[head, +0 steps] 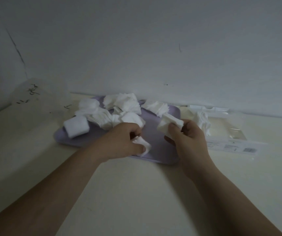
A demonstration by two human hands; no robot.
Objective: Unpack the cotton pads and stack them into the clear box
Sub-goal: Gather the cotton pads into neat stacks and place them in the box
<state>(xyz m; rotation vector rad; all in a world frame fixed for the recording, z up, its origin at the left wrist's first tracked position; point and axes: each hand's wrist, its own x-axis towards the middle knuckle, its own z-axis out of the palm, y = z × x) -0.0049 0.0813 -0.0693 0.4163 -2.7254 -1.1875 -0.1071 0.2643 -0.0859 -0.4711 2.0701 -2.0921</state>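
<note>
2 grips: left hand (pixel 119 142) fingers (pixel 134 129) curl round crumpled cotton pads (pixel 143 145), right hand (pixel 188 138) fingers (pixel 174 131) pinch a pad stack (pixel 168 124)

White pads, lilac tray, cream table, grey wall

The cotton pads (pixel 123 106) are plain white with no print, bright in the heaps and faintly creamy in the dim light where a small stack is lifted. The tray (pixel 153 133) under them is a flat pale lilac with no pattern. The table (pixel 119 193) is a pale yellowish cream, and dark scribbles (pixel 32 91) are scattered at its far left. The wall (pixel 136 40) is a dull grey-white, marked by a thin dark streak (pixel 15 46) on the left. The wrapper (pixel 222 128) on the right is see-through, with a white label strip (pixel 230 147) bearing small grey print and a dark square code (pixel 246 149).
</note>
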